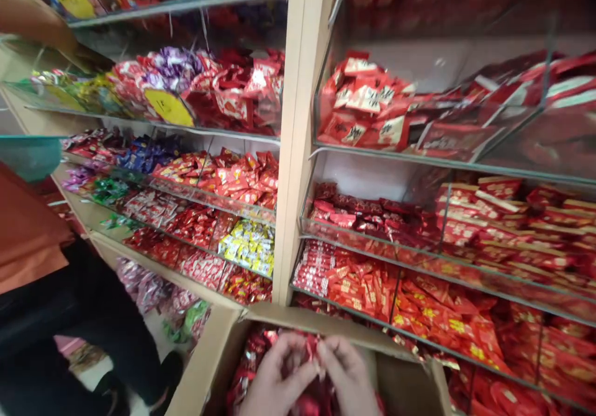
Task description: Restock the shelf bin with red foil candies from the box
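Note:
Both my hands are over an open cardboard box (205,366), low in the head view. The fingers of my left hand (279,375) are pinched on the edge of a shiny red plastic bag (310,344). My right hand (344,372) pinches the same edge close beside it, the fingertips of both hands almost meeting. Below and left of the hands, red foil-wrapped packets (251,357) fill that side of the box. What lies directly under my palms is hidden, and the fingertips are slightly blurred.
Shelves of wrapped sweets stand in front, divided by a wooden upright (291,136). Red packets (365,96) fill the right-hand shelves; yellow-white sweets (249,245) lie lower left. A person in an orange top (28,236) stands at left, an arm reaching toward a shelf, near a teal container (30,155).

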Motion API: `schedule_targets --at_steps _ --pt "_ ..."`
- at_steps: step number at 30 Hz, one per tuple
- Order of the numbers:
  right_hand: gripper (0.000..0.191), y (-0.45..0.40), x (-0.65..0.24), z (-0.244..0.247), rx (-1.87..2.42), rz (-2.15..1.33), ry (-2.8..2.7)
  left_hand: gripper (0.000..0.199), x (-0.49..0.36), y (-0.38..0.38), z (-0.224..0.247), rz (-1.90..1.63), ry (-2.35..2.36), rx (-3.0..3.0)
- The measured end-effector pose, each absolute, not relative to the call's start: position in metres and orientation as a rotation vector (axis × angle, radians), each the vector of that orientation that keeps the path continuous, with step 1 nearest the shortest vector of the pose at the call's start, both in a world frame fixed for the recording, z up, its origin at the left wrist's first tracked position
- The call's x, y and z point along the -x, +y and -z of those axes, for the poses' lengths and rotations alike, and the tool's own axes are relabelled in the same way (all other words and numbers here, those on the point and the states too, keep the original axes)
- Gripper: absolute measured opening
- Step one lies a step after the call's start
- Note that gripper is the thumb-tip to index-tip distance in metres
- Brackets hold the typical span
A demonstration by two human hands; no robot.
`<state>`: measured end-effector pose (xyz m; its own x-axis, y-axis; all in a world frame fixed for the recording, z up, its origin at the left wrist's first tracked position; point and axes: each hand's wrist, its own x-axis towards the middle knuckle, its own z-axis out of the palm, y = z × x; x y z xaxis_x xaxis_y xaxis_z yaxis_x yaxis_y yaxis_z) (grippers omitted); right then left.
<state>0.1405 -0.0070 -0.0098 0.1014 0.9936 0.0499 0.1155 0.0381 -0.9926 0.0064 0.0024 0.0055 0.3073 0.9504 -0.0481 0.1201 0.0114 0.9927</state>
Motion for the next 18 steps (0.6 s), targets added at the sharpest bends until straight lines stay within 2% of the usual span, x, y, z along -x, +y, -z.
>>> schedule_targets --at_steps 1,6,12,18 --pt "0.026 -0.003 -0.144 0.003 1.287 -1.044 -1.156 0.026 -0.012 0.005 -0.011 -0.932 0.982 -1.341" --pt "0.022 0.007 -0.157 -0.024 1.155 -1.024 -1.025 0.025 -0.030 0.013 -0.034 -0.960 0.805 -1.071" --pt "0.019 0.007 -0.156 -0.028 0.987 -1.162 -0.812 0.028 -0.033 0.015 -0.045 -0.977 0.768 -0.956" --pt "0.020 0.003 -0.161 -0.024 0.960 -1.316 -1.016 0.033 -0.024 0.020 -0.043 -0.920 0.728 -1.061"
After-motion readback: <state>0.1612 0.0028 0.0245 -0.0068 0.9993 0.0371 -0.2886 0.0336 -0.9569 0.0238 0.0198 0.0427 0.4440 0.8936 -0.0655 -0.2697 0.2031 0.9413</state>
